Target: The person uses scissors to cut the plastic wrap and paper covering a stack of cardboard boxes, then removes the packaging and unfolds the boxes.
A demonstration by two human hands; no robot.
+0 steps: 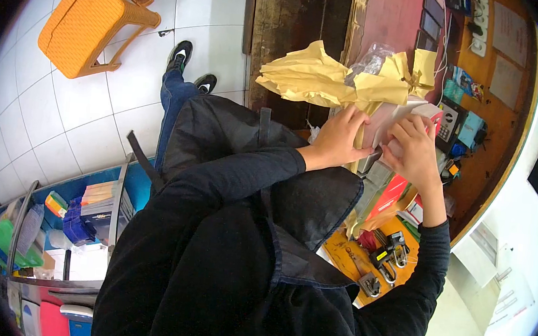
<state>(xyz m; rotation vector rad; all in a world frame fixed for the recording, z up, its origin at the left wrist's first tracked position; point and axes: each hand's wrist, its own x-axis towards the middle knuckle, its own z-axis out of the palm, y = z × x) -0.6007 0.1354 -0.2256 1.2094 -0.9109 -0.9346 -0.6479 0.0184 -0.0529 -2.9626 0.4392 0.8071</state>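
A pale box with a white flap lies between my two hands at the counter. My left hand grips its left edge, thumb and fingers bent round it. On its right side my right hand has its fingers curled and pressed on the flap. Crumpled yellow paper spreads just beyond the hands, with clear plastic behind it. A red and white box partly shows behind my right hand. The box's underside is hidden.
Padlocks lie on the orange wooden surface near my right forearm. Stacked boxes stand below the hands. At the right are a keypad device and a power strip. An orange stool stands on the tiled floor.
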